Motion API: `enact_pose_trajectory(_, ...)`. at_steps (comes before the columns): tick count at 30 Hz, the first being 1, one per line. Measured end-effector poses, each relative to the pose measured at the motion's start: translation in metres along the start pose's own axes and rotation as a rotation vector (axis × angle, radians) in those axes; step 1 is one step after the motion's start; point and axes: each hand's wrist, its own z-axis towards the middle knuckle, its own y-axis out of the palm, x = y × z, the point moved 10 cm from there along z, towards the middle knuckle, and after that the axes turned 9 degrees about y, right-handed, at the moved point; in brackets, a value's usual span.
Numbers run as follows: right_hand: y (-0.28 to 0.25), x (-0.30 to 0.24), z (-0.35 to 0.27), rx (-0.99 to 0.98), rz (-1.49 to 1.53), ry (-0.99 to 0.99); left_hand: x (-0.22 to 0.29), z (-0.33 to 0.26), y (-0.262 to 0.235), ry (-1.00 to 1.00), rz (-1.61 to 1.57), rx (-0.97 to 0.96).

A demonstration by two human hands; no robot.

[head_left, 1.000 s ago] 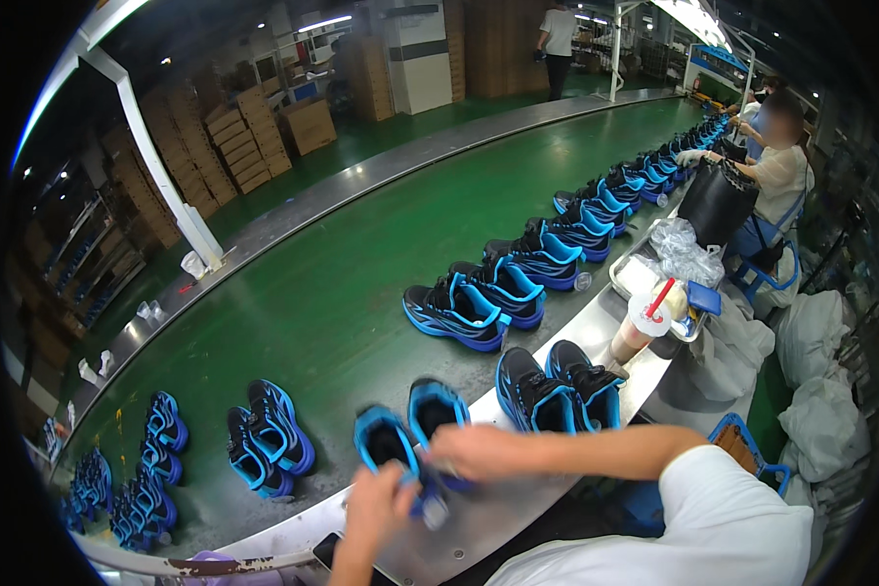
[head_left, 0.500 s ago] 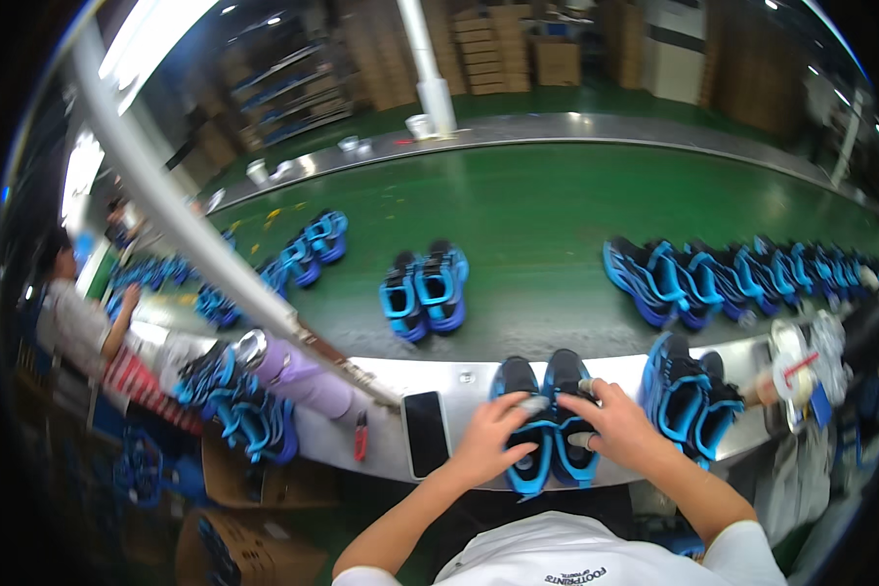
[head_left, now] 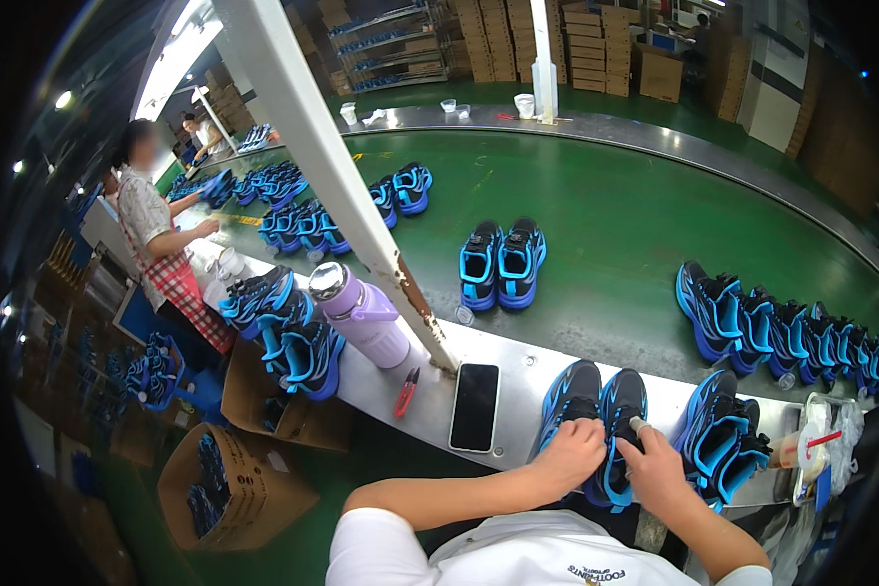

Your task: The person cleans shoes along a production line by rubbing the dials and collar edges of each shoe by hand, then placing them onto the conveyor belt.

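Note:
A pair of black-and-blue sneakers stands on the metal ledge before me, toes pointing away: a left sneaker [head_left: 574, 385] and a right sneaker [head_left: 622, 392]. My left hand [head_left: 574, 453] reaches across the left sneaker's opening, fingers curled together at the near side of the right sneaker's collar. My right hand [head_left: 657, 471] has its fingers bent in on the right sneaker's opening from the other side, a pale cover on one fingertip. What the fingertips pinch is partly hidden. Beside my right hand stands another pair of sneakers [head_left: 715, 430].
A black phone [head_left: 475, 407], red snips [head_left: 407, 393] and a lilac bottle [head_left: 366, 314] lie or stand left on the ledge, by a white post [head_left: 332, 156]. Sneaker pairs line the green belt [head_left: 596, 234]. A cup with red straw [head_left: 801, 444] sits right. A co-worker [head_left: 161, 239] stands far left.
The view has swung left, so things sit further right in it. My left hand's spread fingers have curled in and moved to the right sneaker; my right hand has closed in on that sneaker too.

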Motion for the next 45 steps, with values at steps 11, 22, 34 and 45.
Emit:
enact_pose_trajectory(11,0.018,-0.005,-0.009,0.13,-0.035,0.09,0.003,-0.003,0.011,-0.09,0.028,-0.071)
enact_pose_trajectory(22,0.013,-0.004,-0.019,0.014,0.165,0.165,-0.004,-0.021,-0.01,-0.108,-0.266,0.229)
enact_pose_trajectory(34,-0.011,0.042,0.007,-0.248,0.5,0.334,-0.062,-0.008,0.01,-0.432,-0.728,0.242)
enact_pose_trajectory(45,0.014,0.057,0.026,-0.35,0.526,0.143,-0.041,0.008,-0.05,-0.356,-0.568,0.423)
